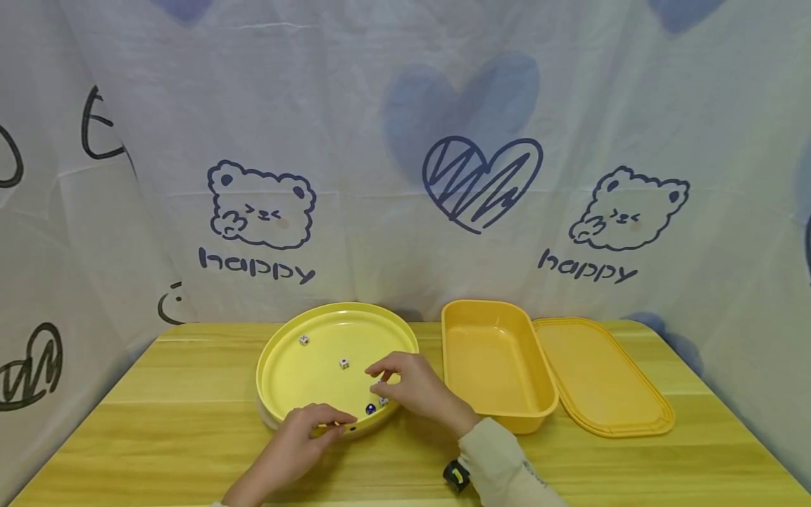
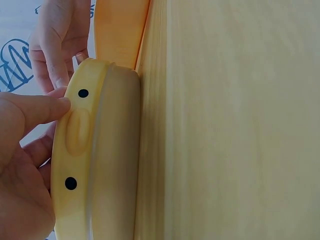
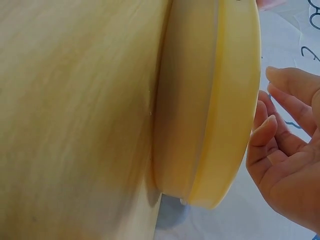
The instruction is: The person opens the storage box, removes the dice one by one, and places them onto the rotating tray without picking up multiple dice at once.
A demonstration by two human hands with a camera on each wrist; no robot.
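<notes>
A round yellow tray [image 1: 317, 384] holds several small dice. One white die [image 1: 304, 340] lies toward its back left, another white die [image 1: 344, 363] near the middle. Close to the front right rim sit a dark blue die [image 1: 370, 408] and a white die [image 1: 383, 401]. My left hand [image 1: 307, 436] pinches the tray's front rim, thumb outside and fingers over the edge. Above the tray's right side hovers my right hand [image 1: 412, 384], its fingers bent, thumb and forefinger apart. Nothing is plainly held in it. Its fingers partly cover the dice below.
A deep orange-yellow rectangular box [image 1: 550, 394] stands right of the tray. Its flat matching lid [image 1: 608, 380] lies beside it on the wooden table [image 1: 158, 422]. A printed cloth [image 1: 355, 211] hangs behind the table.
</notes>
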